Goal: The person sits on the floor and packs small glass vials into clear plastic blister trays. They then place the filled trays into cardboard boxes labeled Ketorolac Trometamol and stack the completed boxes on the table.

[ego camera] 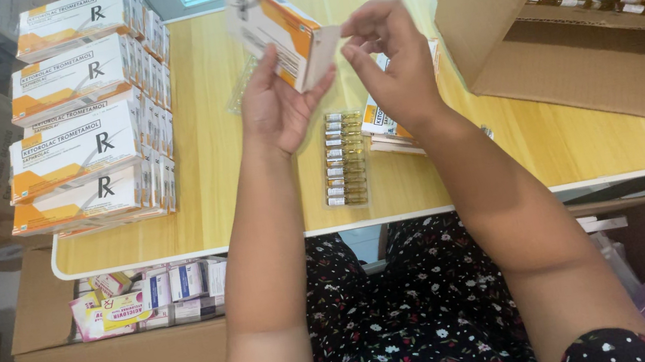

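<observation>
Left hand grips a white-and-orange carton from below, raised above the wooden table. Right hand pinches its open end flap. Ampoule tray lies beneath, between the forearms. Recommendation: hold the carton steady and the flap fully open, keeping the mouth clear.

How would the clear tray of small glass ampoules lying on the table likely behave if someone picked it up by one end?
The tray of ampoules looks like thin clear plastic, so it would probably flex or sag. The little brown glass vials seem fragile and might crack if dropped. Lying flat on the table, it appears unlikely to roll.
</observation>
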